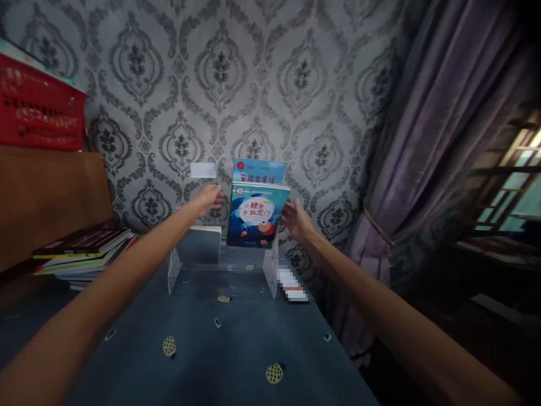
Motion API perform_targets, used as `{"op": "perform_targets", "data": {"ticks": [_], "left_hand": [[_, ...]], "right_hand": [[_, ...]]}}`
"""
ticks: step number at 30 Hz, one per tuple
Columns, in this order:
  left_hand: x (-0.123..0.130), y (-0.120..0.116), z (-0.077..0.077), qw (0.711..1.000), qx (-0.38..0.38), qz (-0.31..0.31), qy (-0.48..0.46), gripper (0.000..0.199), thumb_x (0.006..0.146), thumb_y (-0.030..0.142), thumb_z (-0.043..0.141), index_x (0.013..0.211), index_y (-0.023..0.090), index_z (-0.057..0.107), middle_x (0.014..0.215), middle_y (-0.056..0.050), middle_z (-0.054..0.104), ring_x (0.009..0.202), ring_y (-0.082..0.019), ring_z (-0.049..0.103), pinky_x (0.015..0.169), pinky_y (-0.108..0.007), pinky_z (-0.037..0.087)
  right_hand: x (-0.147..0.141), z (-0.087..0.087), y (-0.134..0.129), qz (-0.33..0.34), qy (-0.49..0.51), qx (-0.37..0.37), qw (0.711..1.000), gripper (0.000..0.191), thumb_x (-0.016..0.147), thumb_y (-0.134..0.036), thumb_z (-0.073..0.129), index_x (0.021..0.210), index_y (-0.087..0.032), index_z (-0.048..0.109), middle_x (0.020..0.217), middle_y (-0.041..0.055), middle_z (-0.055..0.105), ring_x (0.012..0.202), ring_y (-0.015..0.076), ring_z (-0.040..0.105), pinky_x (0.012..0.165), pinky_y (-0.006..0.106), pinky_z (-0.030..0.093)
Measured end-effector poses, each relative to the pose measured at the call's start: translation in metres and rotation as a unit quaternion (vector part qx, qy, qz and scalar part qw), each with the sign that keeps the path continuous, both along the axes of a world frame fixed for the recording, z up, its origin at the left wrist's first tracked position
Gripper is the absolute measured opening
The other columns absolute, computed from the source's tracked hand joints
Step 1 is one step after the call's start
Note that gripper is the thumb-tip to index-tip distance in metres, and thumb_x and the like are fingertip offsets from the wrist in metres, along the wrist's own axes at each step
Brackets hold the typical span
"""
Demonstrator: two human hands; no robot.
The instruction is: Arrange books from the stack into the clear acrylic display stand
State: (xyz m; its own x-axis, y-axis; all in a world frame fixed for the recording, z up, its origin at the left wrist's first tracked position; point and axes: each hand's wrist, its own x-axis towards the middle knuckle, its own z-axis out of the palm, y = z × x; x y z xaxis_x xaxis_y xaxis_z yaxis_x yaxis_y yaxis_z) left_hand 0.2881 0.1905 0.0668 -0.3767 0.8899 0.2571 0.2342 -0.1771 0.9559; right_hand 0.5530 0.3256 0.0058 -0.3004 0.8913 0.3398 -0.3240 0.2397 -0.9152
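Observation:
A blue picture book [257,217] with a fish on its cover stands upright in a clear stand [236,276] near the wall. Behind it rises a lighter blue book [260,171]. My right hand [296,220] is at the right edge of the front book, fingers bent and partly hidden behind it; whether it grips the book is unclear. To the left of the books, my left hand [210,200] hangs in the air, fingers loosely bent, above a dark book [198,246] in the stand's left part. No object shows in the left hand.
Magazines and papers [88,251] lie stacked at the left. A red basket [40,107] sits on a brown wooden box [51,203]. A blurred-out card [292,285] lies right of the stand on the dark tablecloth [220,361]. A purple curtain [406,169] hangs at the right.

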Motion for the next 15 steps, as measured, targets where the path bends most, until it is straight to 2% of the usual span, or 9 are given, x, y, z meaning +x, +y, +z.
{"op": "perform_targets", "data": {"ticks": [5,7,10,12,15], "left_hand": [[0.000,-0.002,0.000,0.993,0.008,-0.061,-0.099,0.053,0.101,0.059,0.031,0.119,0.016,0.056,0.140,-0.021,0.060,0.128,-0.025,0.059,0.100,-0.036,0.050],[0.001,-0.001,-0.002,0.988,0.008,-0.088,-0.124,0.064,0.098,0.067,0.029,0.127,0.014,0.053,0.151,-0.023,0.050,0.139,-0.027,0.049,0.107,-0.036,0.045],[0.002,0.002,-0.006,0.985,0.014,-0.116,-0.125,0.079,0.092,0.077,0.029,0.139,0.015,0.047,0.160,-0.022,0.038,0.151,-0.030,0.032,0.114,-0.040,0.037],[0.004,0.006,-0.010,0.984,0.017,-0.123,-0.124,0.084,0.090,0.079,0.029,0.145,0.018,0.044,0.161,-0.019,0.038,0.153,-0.031,0.028,0.116,-0.043,0.036],[0.007,0.010,-0.014,0.984,0.020,-0.123,-0.127,0.083,0.090,0.080,0.029,0.146,0.020,0.045,0.157,-0.016,0.046,0.150,-0.032,0.035,0.112,-0.042,0.040]], "right_hand": [[-0.001,0.008,-0.002,0.017,-0.007,-0.030,0.999,0.058,0.096,-0.073,0.031,0.090,-0.027,0.067,0.093,0.0043,0.075,0.085,0.0207,0.068,0.065,0.030,0.052],[-0.003,0.009,0.000,0.017,-0.021,-0.023,0.999,0.061,0.094,-0.076,0.029,0.087,-0.027,0.065,0.086,0.0047,0.074,0.076,0.0209,0.067,0.062,0.030,0.051],[-0.008,0.009,0.003,0.011,-0.027,-0.010,1.000,0.063,0.092,-0.079,0.029,0.085,-0.028,0.064,0.077,0.0050,0.072,0.070,0.0215,0.065,0.060,0.032,0.051],[-0.012,0.008,0.005,0.002,-0.016,-0.013,1.000,0.063,0.092,-0.079,0.029,0.086,-0.028,0.065,0.075,0.0049,0.071,0.068,0.0219,0.065,0.060,0.032,0.051],[-0.017,0.005,0.008,-0.009,0.004,-0.027,1.000,0.064,0.091,-0.080,0.030,0.087,-0.027,0.066,0.072,0.0046,0.071,0.069,0.0235,0.065,0.061,0.034,0.051]]}}
